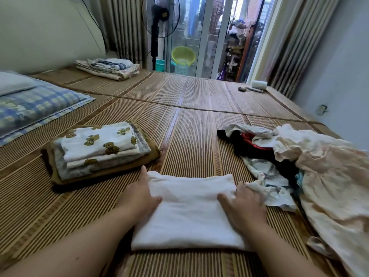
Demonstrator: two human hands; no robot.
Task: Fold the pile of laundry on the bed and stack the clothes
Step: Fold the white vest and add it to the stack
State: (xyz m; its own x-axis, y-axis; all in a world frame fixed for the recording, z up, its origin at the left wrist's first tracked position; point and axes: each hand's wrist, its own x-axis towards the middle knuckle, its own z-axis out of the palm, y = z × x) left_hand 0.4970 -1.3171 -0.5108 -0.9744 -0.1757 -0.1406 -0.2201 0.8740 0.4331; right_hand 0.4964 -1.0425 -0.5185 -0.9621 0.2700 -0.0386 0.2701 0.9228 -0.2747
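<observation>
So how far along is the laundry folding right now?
Partway. Done: a folded stack topped by a bear-print cloth. In hand: both the left hand and right hand press a folded white garment flat. Left: an unfolded pile on the right.

Two bare forearms in view, no sleeves, no watch, no rings; left hand (139, 194) and right hand (244, 204) ungloved.

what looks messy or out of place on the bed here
Only the unfolded pile on the right, a crumpled tangle of pale, black and red clothes. The folded stack on the left is tidy, and the white cloth lies flat between both hands.
</observation>
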